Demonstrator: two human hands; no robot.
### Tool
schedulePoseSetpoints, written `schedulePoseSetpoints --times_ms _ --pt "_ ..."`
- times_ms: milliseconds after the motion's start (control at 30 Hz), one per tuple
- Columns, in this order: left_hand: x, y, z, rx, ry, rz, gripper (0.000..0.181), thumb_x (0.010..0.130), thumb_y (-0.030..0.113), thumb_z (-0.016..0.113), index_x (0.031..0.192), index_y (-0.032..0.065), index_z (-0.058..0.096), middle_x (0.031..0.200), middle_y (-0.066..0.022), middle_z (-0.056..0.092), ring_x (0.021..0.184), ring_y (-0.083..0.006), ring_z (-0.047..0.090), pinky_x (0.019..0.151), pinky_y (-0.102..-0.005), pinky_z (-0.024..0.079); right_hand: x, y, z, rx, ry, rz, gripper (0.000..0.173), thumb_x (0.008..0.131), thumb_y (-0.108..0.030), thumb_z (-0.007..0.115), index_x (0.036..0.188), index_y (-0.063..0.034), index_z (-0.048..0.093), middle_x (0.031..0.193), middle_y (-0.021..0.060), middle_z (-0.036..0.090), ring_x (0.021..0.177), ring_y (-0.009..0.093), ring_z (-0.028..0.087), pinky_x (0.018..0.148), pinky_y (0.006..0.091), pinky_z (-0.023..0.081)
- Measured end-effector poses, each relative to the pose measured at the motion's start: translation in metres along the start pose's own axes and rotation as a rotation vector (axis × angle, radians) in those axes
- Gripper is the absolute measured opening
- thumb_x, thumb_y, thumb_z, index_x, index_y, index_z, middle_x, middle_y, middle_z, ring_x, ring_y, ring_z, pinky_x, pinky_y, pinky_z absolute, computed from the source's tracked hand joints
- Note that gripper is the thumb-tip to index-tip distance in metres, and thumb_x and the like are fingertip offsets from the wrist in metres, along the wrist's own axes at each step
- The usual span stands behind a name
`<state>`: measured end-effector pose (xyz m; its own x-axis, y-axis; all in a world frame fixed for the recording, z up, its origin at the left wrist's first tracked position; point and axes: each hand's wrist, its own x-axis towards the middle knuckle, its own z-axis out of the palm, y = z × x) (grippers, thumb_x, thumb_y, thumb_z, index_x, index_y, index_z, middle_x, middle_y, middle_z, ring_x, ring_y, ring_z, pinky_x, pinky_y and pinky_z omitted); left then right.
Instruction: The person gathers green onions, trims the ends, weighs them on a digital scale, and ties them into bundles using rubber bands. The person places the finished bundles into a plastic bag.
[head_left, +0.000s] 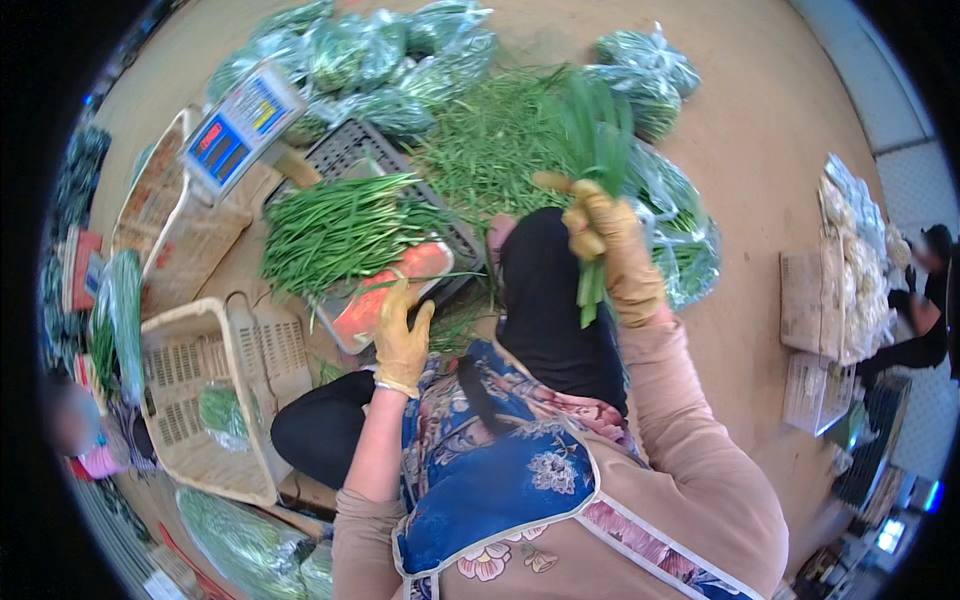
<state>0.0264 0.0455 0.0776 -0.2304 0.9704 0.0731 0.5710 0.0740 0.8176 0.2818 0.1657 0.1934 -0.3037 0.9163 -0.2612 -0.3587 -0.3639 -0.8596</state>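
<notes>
My right hand (600, 225), in a yellowish glove, grips a bunch of flat green leaves (596, 135), apparently Chinese chives. The leaves fan upward and are blurred; the pale stem ends (590, 292) stick out below my fist. My left hand (403, 337), gloved too, is at the near edge of the orange-red weighing pan (375, 304), thumb and fingers apart. A loose leaf crosses by its fingertips. A heap of chives (337, 236) lies across the pan and the black plastic crate (352, 142) under it.
The digital scale display (240, 131) rises at left. Tan plastic baskets (225, 405) stand beside it. Loose leaves (487, 142) cover the floor ahead, with bagged greens (360, 56) behind and more bags (671, 225) at right. Stacked crates (810, 300) and a person (922, 300) are far right.
</notes>
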Motion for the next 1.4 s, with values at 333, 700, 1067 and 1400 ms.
schedulePoseSetpoints --times_ms 333,700,1067,1400 --pt "0.099 0.170 0.196 0.062 -0.798 0.651 0.029 0.085 0.023 0.056 0.107 0.0035 0.057 0.117 -0.0128 0.056 0.112 -0.0319 0.051 0.093 -0.0386 0.040 -0.068 -0.006 -0.156 -0.396 0.571 -0.196 0.027 0.090 -0.026 0.056 0.100 -0.0008 0.061 0.069 -0.0008 0.051 0.052 0.007 0.042 0.049 0.0203 0.034" --pt "0.114 0.091 0.308 -0.115 -0.536 0.174 0.061 0.085 0.000 0.033 0.141 0.0145 0.014 0.148 -0.0046 0.019 0.137 -0.0231 0.019 0.111 -0.0336 0.012 -0.090 0.197 -0.281 -1.438 0.473 0.074 0.058 0.081 -0.019 0.065 0.131 -0.0077 0.037 0.112 0.0181 0.052 0.104 0.036 0.052 0.083 0.0418 0.045" --pt "0.097 0.109 0.309 0.054 -0.425 0.225 0.051 0.086 0.010 0.037 0.136 0.0095 0.029 0.143 -0.0104 0.031 0.132 -0.0230 0.029 0.110 -0.0387 0.020 -0.097 0.190 -0.253 -1.594 0.458 0.572 0.094 0.073 -0.032 0.068 0.140 0.0047 0.012 0.137 0.0234 0.034 0.122 0.039 0.040 0.101 0.0414 0.034" --pt "0.109 0.156 0.092 0.139 0.062 0.612 0.011 0.074 0.019 0.061 0.081 0.0113 0.060 0.124 -0.0073 0.052 0.129 -0.0342 0.032 0.104 -0.0552 0.017 -0.015 0.080 -0.188 -0.927 0.567 -0.305 0.045 0.088 -0.004 0.053 0.132 -0.0003 0.041 0.128 0.0143 0.048 0.117 0.023 0.046 0.097 0.0316 0.037"
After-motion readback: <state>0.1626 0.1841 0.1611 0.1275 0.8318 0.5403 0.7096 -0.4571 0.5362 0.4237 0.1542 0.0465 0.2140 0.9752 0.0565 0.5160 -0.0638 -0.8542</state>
